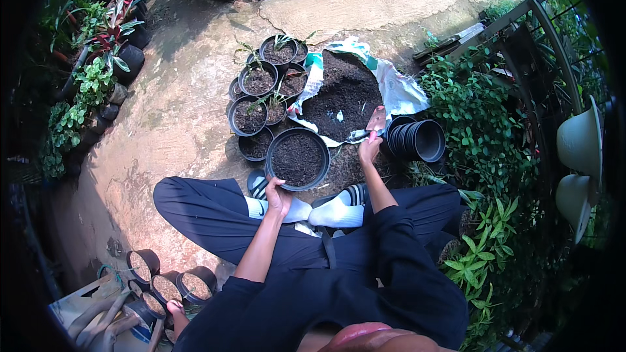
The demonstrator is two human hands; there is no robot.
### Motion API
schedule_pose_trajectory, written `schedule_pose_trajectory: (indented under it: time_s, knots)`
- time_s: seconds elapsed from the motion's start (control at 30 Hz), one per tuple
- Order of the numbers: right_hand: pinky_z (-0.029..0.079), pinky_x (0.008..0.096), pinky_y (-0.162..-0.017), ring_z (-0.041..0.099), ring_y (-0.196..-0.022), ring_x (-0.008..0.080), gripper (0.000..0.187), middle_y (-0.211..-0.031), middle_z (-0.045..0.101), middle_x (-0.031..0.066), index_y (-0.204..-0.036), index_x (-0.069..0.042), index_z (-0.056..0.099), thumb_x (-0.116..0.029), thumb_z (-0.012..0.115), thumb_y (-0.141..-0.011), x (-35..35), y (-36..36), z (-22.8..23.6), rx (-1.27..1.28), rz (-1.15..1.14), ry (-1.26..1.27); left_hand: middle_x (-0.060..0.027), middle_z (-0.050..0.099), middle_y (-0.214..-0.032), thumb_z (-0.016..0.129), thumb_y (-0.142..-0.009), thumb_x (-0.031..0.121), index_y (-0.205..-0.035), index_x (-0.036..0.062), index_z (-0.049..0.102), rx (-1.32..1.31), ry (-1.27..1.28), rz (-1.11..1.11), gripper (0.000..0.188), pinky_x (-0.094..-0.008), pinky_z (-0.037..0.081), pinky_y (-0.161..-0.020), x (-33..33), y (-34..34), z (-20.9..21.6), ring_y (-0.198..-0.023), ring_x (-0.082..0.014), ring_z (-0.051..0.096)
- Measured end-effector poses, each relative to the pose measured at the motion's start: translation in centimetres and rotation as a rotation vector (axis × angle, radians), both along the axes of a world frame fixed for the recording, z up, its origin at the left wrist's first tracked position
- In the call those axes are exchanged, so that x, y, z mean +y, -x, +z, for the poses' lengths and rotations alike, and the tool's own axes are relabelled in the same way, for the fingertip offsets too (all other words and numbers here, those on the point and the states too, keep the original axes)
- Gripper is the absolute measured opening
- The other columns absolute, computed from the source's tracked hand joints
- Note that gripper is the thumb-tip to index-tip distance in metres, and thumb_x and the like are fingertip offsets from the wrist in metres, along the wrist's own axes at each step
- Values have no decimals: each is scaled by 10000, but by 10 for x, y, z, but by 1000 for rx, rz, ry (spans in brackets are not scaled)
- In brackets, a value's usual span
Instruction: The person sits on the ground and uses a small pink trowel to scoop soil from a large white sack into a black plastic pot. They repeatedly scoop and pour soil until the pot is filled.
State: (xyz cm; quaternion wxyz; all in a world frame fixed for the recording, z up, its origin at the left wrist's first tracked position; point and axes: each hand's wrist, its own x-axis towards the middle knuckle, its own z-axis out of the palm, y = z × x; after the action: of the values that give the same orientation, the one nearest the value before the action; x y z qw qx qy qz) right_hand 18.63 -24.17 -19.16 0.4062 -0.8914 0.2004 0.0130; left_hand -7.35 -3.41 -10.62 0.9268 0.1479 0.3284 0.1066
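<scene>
A wide black plant pot [291,181] filled with dark soil stands in front of my feet. At its near rim is my left hand [279,199], closed on the edge. My right hand [370,148] is wrapped round the handle of a small trowel [376,119]. The trowel's reddish blade points away from me, over the near edge of an opened white sack [399,89]. Dark soil [345,91] lies heaped in the sack, with a small whitish bit on it.
Several black pots with seedlings [257,81] cluster left of the sack. Stacked pots [417,139] lie at its right. Several soil-filled pots [197,285] stand at lower left, beside another person's hand or foot [176,308]. Leafy plants [473,104] and a railing border the right.
</scene>
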Motion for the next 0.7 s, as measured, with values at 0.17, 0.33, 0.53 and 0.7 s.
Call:
schedule_pose_trajectory:
  time_s: [0.17,0.33,0.53,0.7]
  knots:
    - [437,555,-914,591,-1036,490,432,-1105,591,304,-1229,-8,385,-84,576,-849,17,-22,-4,0,-77,125,-66,523,-1348,547,-729,115,-1302,193,495,-24,2,5,581,-532,443,-1021,3,-1,-2,-1259,-289,493]
    - [442,488,-974,614,-1094,402,520,-1128,607,250,-1246,-65,402,-74,606,-767,22,-45,-37,277,-215,-124,-76,530,-1338,547,-731,130,-1304,167,499,13,8,31,577,-513,456,-995,3,0,-12,-1242,-284,503]
    - [469,366,-455,599,-584,241,441,-877,578,152,-1166,-103,371,-126,660,-834,-9,-58,-103,336,190,-288,-86,554,-1306,553,-725,141,-1288,111,516,-2,99,-24,565,-479,461,-999,-5,-16,3,-1192,-286,544]
    - [381,308,-394,478,-480,150,228,-725,497,54,-1061,-111,385,-80,574,-937,26,-42,-59,490,87,-951,-141,581,-1280,580,-721,219,-1300,40,514,34,2,21,609,-490,430,-1021,0,-9,5,-1161,-308,561]
